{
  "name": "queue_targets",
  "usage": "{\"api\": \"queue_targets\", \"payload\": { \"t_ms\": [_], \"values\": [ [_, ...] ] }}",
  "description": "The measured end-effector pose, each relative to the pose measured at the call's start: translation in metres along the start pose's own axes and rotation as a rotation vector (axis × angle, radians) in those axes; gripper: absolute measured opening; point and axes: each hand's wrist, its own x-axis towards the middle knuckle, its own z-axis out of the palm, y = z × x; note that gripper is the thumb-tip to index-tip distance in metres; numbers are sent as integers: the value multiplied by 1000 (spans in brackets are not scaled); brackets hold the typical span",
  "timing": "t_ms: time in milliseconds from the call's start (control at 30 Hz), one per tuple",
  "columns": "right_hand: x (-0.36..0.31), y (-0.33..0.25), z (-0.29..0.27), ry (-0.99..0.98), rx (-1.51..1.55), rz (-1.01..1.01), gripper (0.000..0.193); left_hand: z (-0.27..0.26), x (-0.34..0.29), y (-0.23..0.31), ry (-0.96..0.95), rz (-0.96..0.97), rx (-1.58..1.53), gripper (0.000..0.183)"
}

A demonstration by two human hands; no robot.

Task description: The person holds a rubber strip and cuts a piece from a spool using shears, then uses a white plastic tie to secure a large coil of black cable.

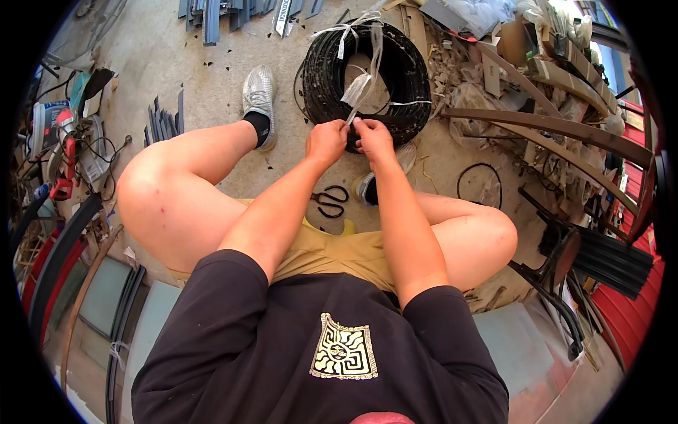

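Observation:
A large coil of black cable or tubing point(318, 78) lies on the ground in front of me, tied with whitish plastic strips. At its near edge, my left hand point(327, 143) and my right hand point(373, 141) are close together, thumbs and fingertips closed. Between them they pinch a pale plastic strip point(364, 99) that runs up across the coil's open middle. A crumpled whitish tag or wrapper point(355, 90) hangs in that middle. Black-handled scissors point(330, 203) lie on the ground between my legs, their blades partly hidden by my left forearm.
Dark grey strips point(164, 121) lie beyond my left knee, more grey profiles point(210, 18) at the far left. Power tools and cords point(67, 152) crowd the left side. Boards, curved strips point(551, 127) and plastic scraps pile up on the right. Glass-like sheets point(512, 346) lie behind me.

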Motion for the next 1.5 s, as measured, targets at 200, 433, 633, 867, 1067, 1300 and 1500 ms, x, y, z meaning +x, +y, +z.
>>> {"api": "queue_targets", "payload": {
  "t_ms": [200,433,633,867,1067,1300,1500],
  "values": [
    [0,0,13,29,-263,-365,47,-3,0,7,-45,-80,8,33],
    [10,-2,6,140,-449,-511,27,4,7,-12,-23,-30,-57,34],
    [23,23,5,-103,-528,-170,29,11,13,-17,-32,-167,-315,37],
    [33,31,16,-228,183,127,26,-8,30,-13,-517,-844,-977,28],
    [45,42,15,-477,621,396,28,-24,37,-8,-657,-950,-981,25],
    [41,33,14,-579,811,524,27,-27,38,-14,-719,-920,-950,26],
    [36,29,17,-349,830,571,15,-24,39,-12,-714,-917,-920,28]
  ]
}}
